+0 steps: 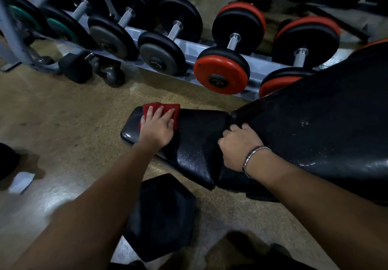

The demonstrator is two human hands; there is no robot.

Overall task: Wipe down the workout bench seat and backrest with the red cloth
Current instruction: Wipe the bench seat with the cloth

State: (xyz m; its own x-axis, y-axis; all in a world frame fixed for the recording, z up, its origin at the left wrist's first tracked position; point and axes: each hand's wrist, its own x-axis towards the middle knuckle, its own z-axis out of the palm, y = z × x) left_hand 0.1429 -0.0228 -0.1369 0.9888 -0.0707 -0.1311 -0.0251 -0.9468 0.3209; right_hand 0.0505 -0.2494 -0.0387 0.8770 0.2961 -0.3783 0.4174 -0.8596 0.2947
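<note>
- The left hand (157, 125) lies flat with fingers spread, pressing the red cloth (168, 110) onto the far end of the seat (199, 135).
- The right hand (238, 143) is curled closed over the near edge of the backrest (315, 122), just beside the gap where it meets the seat; a bracelet (253, 157) circles its wrist.
- Below the left forearm, a black hex dumbbell (161, 217) rests on the floor (63, 122).
- Beyond both hands, a rack (189, 48) holds dumbbells with black, grey and red plates.
</note>
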